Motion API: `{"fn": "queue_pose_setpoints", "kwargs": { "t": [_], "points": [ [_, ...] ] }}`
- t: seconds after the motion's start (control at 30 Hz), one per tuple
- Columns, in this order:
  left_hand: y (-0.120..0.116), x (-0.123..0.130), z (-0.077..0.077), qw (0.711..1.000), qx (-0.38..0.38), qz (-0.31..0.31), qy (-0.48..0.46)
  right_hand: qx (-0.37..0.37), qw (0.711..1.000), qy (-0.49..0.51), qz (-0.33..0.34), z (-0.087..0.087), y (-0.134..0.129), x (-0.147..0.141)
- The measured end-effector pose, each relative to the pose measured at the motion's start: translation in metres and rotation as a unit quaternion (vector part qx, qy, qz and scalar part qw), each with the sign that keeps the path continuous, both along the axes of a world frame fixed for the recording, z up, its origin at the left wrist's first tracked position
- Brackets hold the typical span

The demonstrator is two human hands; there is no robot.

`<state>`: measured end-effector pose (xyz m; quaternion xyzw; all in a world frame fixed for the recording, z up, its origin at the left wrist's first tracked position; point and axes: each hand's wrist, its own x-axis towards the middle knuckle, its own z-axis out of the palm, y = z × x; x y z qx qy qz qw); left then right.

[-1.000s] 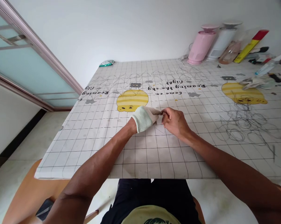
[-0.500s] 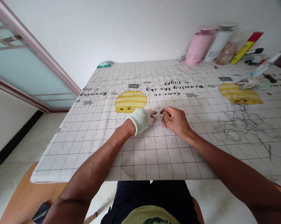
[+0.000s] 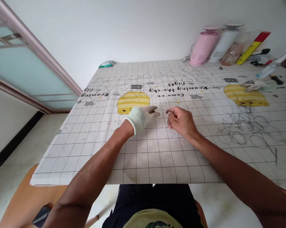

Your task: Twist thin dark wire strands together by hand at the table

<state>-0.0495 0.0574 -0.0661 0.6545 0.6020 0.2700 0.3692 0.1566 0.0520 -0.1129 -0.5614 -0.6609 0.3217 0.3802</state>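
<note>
My left hand [image 3: 145,116], in a pale glove with a mint cuff, is just above the tablecloth [image 3: 143,164] by a printed yellow bear balloon. Its fingers point right with a gap between them, and nothing shows in them. Facing it across a small gap is my bare right hand [image 3: 181,121]. Thumb and forefinger there are pinched together and the other fingers curl under; whatever they hold is too fine to make out. To the right lies a loose tangle of thin dark wire or thread [image 3: 247,126]. Thin looped strands [image 3: 157,75] stretch across the back of the table.
At the back right stand a pink cylinder device [image 3: 204,47], a white one [image 3: 222,46], a bottle [image 3: 231,55] and a yellow-red box [image 3: 253,48]. A crumpled glove [image 3: 259,85] lies before them. A green-white packet [image 3: 106,64] sits at the back left corner.
My left hand has shifted slightly left and its fingers have spread. My right hand has moved a little to the right, still pinched, so the gap between the hands is wider.
</note>
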Motion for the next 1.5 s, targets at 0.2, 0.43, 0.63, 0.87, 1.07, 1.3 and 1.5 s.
{"fn": "queue_pose_setpoints", "kwargs": {
  "t": [0.2,0.43,0.63,0.87,1.07,1.3,1.5],
  "points": [
    [-0.006,-0.001,-0.008,0.994,-0.014,0.089,-0.058,0.031,0.996,0.067,-0.045,0.006,0.004,0.006],
    [-0.016,0.020,-0.019,0.994,-0.072,0.005,-0.078,0.036,0.989,0.133,-0.054,0.012,0.002,0.006],
    [-0.013,0.028,-0.024,0.985,-0.137,-0.007,-0.106,0.020,0.988,0.152,-0.035,0.007,0.002,0.002],
    [-0.005,0.018,-0.035,0.977,-0.124,0.050,-0.169,0.019,0.994,0.104,-0.031,0.007,0.000,0.002],
    [0.002,0.001,-0.033,0.994,-0.024,0.023,-0.109,0.017,0.998,0.064,-0.005,0.007,-0.002,0.004],
    [0.005,-0.008,-0.026,0.966,-0.006,0.016,-0.258,-0.047,0.987,0.130,0.085,0.018,-0.007,0.006],
    [0.006,-0.015,-0.021,0.976,-0.012,-0.038,-0.216,-0.101,0.956,0.239,0.140,0.015,-0.004,0.010]
  ]
}}
